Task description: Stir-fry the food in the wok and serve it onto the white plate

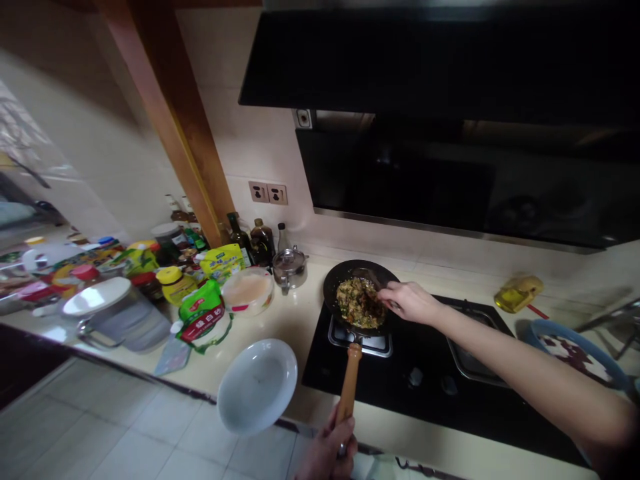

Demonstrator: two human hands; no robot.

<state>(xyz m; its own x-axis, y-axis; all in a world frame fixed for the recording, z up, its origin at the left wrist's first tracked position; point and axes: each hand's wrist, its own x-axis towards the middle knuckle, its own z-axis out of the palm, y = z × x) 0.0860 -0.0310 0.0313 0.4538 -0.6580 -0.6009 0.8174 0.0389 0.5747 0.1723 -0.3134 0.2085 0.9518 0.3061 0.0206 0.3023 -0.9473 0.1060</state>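
Gripping the wooden pan handle (349,383) in our closed left hand (327,453), we stir the food (361,303) with a spatula (373,280) clasped in our right hand (410,301), so the white plate (257,385) left of the handle likely comes next.

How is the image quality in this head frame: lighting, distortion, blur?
Head view: daylight washes out the far left counter; the range hood is nearly black; wide-angle lens bends the counter edge; the right hand over the pan is slightly soft.
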